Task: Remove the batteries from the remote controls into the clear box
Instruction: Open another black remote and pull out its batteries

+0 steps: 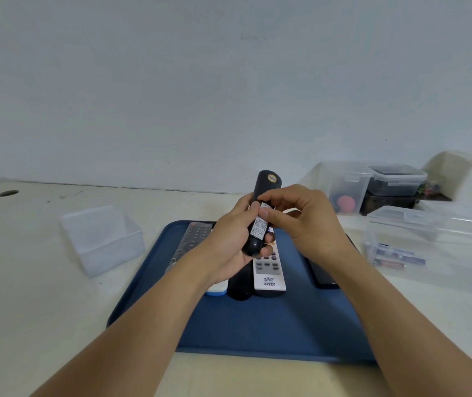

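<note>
Both hands work one black remote (260, 213), back up: left hand (229, 242) wraps it steady while right hand (303, 222) pinches its battery cover above the tray (257, 325).

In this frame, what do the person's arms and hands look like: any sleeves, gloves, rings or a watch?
Both forearms are bare up to the bottom edge of the frame, with no sleeve in view. The left hand and right hand wear no gloves. No ring, watch, bracelet or other marking shows on the fingers or wrists that are visible.
</note>
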A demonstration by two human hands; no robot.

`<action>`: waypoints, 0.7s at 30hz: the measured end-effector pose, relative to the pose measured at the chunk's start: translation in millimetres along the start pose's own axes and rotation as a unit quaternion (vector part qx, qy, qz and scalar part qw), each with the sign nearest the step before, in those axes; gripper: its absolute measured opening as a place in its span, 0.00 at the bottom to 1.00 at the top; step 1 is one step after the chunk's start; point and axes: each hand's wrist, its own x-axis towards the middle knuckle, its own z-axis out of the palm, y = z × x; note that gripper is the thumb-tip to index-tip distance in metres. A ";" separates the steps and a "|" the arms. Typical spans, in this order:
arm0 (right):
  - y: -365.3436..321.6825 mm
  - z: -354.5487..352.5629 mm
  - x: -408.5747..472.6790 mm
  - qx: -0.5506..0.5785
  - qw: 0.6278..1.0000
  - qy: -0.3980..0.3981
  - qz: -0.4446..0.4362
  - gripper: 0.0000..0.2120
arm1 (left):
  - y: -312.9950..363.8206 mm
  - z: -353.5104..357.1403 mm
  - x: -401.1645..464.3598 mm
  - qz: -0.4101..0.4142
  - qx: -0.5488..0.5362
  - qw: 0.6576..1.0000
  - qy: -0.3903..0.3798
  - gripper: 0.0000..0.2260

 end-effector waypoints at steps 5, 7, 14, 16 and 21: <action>0.6 1.0 -0.7 0.045 0.999 0.011 0.021 0.15 | -0.2 -2.6 2.3 0.017 -0.015 0.999 -0.029 0.14; 1.3 0.1 -1.0 0.052 0.998 -0.005 0.034 0.24 | -0.6 -3.5 2.9 0.026 -0.023 0.999 -0.032 0.14; 2.5 1.5 -0.9 0.021 0.999 -0.026 0.026 0.27 | -4.1 -6.7 6.1 0.028 -0.026 0.999 -0.035 0.14; 3.8 3.5 -2.8 0.011 1.000 -0.019 0.017 0.27 | -4.8 -5.9 5.5 0.019 -0.045 0.998 -0.030 0.13; 5.7 8.7 -2.6 0.004 1.000 -0.027 0.006 0.24 | -3.2 -5.2 4.2 0.011 -0.097 0.995 -0.021 0.14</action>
